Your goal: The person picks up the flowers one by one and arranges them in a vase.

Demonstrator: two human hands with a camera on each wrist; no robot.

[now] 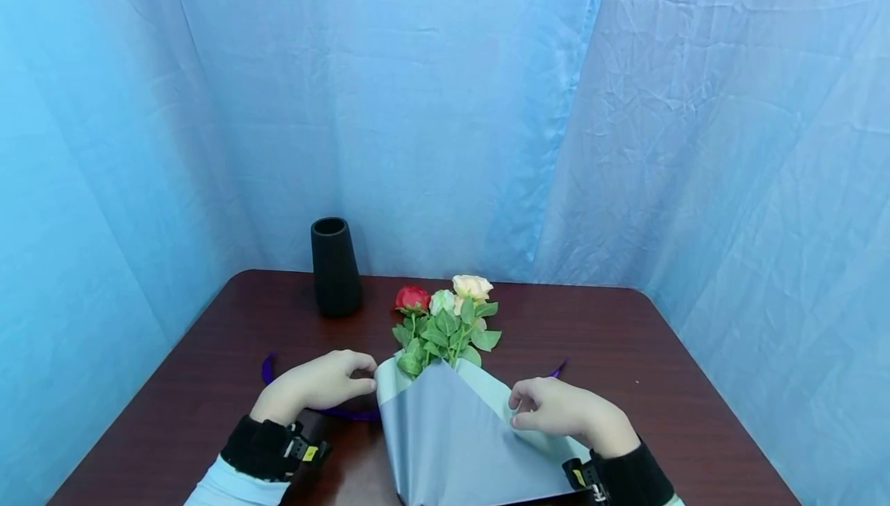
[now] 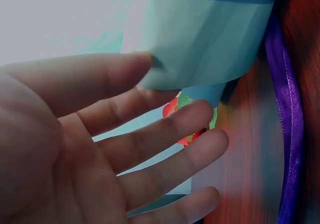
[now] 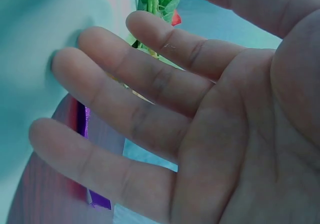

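A: Fingers first. What are they doing?

B: Left hand [image 1: 316, 386]: thumb and forefinger pinch the upper left corner of the blue wrapping paper [image 1: 452, 444], other fingers loosely spread, per left wrist view. Right hand [image 1: 566, 412]: fingers relaxed, slightly apart, tips pressing on the right flap of the paper; thumb seems to sit at the flap edge, can't tell if it truly nips it.

A: And the flowers?

B: Bouquet [image 1: 445, 320] lies on the wooden table [image 1: 667, 382], heads pointing away from the person: red, white and peach roses w/ green leaves poking out of the paper's open top. Stems are hidden under the folded flaps.

A: How to do this fold well, imo?

B: Keep the left corner taut, bring flaps over evenly so the edges overlap w/o crushing leaves, press flat not hard. The purple ribbon [image 1: 327, 411] lies under the paper, ends showing both sides; keep it free, not trapped in the fold.

A: Anything else around? Any writing?

B: Black vase [image 1: 335, 266] upright at the back left, well apart from the hands. Black wrist straps w/ small yellow tags, too small to read. No brand or label legible anywhere.
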